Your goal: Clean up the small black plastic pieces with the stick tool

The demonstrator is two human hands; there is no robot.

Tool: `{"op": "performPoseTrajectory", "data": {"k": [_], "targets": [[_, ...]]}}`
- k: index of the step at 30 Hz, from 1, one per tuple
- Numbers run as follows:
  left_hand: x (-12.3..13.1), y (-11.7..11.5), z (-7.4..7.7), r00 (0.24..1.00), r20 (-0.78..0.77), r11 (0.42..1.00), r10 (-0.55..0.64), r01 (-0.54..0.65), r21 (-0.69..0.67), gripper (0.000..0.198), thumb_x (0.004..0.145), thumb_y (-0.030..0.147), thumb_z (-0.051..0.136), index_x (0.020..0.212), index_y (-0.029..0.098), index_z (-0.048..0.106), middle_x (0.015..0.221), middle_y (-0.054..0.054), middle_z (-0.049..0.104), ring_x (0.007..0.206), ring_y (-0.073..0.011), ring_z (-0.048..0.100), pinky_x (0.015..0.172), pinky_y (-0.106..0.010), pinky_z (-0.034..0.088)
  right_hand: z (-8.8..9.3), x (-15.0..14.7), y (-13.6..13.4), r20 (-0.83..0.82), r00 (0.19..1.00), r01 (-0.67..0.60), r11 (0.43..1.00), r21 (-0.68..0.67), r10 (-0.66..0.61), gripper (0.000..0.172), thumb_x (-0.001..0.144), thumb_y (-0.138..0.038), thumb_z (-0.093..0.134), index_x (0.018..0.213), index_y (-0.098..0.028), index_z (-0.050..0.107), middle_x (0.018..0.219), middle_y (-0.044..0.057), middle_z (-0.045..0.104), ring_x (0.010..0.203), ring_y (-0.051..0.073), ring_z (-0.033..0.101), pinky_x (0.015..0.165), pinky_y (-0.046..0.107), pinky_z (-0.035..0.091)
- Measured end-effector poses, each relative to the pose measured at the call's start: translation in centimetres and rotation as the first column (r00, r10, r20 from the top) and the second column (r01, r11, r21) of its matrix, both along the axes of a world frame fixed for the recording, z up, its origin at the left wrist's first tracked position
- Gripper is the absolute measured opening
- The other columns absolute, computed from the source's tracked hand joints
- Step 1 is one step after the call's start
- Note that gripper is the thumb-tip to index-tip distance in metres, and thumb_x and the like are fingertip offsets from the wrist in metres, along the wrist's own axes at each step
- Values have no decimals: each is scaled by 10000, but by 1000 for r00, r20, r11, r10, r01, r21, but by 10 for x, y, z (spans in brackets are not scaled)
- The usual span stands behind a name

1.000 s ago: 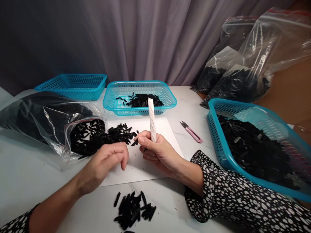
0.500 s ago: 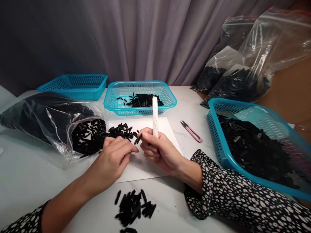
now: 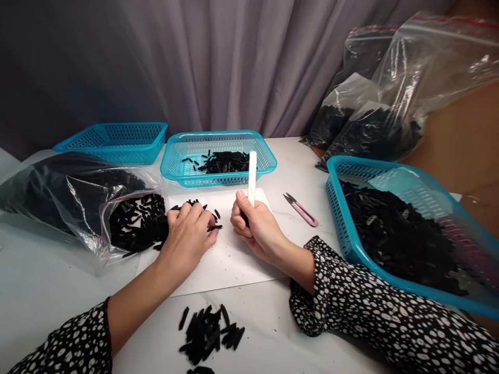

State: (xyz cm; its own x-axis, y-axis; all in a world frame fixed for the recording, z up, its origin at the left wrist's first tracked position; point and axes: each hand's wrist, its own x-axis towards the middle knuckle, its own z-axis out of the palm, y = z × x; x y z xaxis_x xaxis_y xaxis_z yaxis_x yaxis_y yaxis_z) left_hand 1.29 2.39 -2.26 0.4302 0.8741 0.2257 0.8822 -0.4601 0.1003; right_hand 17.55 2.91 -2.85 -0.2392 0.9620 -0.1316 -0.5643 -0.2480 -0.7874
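Observation:
My left hand is closed over small, long black pieces at the mouth of a clear plastic bag. A black piece sticks out between its thumb and fingers. My right hand grips a flat white stick, which points upward out of the fist. Something black shows between the right fingers; its shape is mostly hidden. Both hands are over a white sheet, and a loose pile of black pieces lies on the table in front of it.
A blue basket with black pieces stands behind the sheet, another blue basket at back left. Pink-handled thread snips lie right of the sheet. A large blue basket of black pieces and zip bags are at right.
My left hand has closed around a black piece by the bag's mouth. My right hand has drawn slightly away from it, and the black pieces at its fingertips no longer show there.

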Motion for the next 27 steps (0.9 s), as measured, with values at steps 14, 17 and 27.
{"op": "performPoseTrajectory", "data": {"k": [14,17,27], "targets": [[-11,3,9,974,223,998,-42,52,-36,194,922,105,566,874,242,694,844,-35,704,866,-246,537,790,-397,280,-10,2,4,189,969,158,987,36,-162,288,823,-439,721,858,-188,584,500,-135,283,403,47,164,379,195,124],[-9,5,1,974,219,993,-58,79,-89,198,885,75,608,805,239,684,862,-40,649,891,-252,507,786,-399,284,-10,2,7,186,968,163,985,54,-170,297,815,-450,727,847,-192,582,498,-136,279,402,49,158,379,199,126],[-6,-4,20,720,668,962,189,1,-273,117,904,260,592,805,209,630,700,12,635,663,-170,591,637,-301,450,-7,-4,-4,270,962,2,994,108,-32,364,773,-512,776,824,-164,681,495,-115,265,442,69,164,416,249,110]]}}
